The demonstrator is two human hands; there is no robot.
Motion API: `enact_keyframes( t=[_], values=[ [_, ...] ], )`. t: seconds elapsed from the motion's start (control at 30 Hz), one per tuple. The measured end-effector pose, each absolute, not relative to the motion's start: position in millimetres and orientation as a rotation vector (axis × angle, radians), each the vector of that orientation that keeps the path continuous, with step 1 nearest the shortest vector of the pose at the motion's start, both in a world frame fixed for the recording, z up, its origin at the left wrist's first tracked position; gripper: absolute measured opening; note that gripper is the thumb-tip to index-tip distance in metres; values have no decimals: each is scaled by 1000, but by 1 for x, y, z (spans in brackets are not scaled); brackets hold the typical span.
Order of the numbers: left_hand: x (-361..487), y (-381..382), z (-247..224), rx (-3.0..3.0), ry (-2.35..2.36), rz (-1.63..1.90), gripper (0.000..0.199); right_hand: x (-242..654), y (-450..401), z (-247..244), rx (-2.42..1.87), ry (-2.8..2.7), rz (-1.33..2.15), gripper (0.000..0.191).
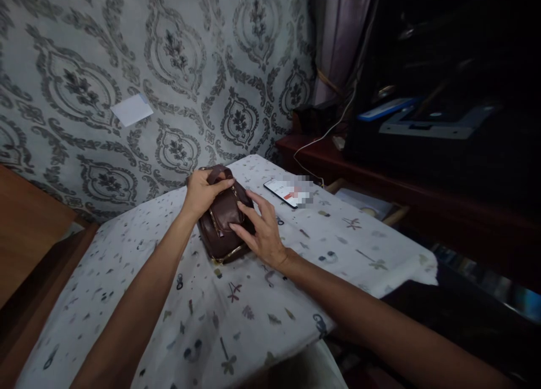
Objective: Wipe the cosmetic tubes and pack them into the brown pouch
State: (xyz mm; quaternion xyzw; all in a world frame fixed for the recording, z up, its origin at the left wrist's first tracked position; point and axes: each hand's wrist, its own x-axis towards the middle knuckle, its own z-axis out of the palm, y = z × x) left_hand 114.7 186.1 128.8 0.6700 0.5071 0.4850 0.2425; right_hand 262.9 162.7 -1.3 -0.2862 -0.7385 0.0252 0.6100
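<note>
A small dark brown leather bag (226,213) with gold zips and a top handle sits on the patterned tablecloth. My left hand (202,196) is closed on its upper left part, the thumb lying across the top by the handle and the other fingers hidden behind. At the bag's right side, my right hand (265,231) has its fingers spread, with the thumb and fingertips touching the front pocket. What is inside the bag cannot be seen. A phone (281,193) with a lit screen lies to the right, partly blurred out.
The white printed cloth (296,287) covers the table, which stands against a wallpapered wall. On the wall is a white card (132,110). To the right are an open drawer (363,203), a white cable (325,132) and a large dark screen (448,73). Wooden furniture (29,231) stands at left.
</note>
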Motion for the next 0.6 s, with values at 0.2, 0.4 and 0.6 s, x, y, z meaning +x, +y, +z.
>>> enact_keyframes(
  t=[0.2, 0.4, 0.6],
  values=[
    [114, 186, 129, 1874, 1393, 1258, 28, 264, 164, -2, -676, -1727, 114, 40],
    [93, 175, 138, 1950, 1390, 1239, 28, 266, 162, -1, -700, -1762, 210, 46],
    [69, 159, 132, 1932, 1596, 1258, 23, 265, 159, 0, -647, -1803, 253, 47]
  ],
)
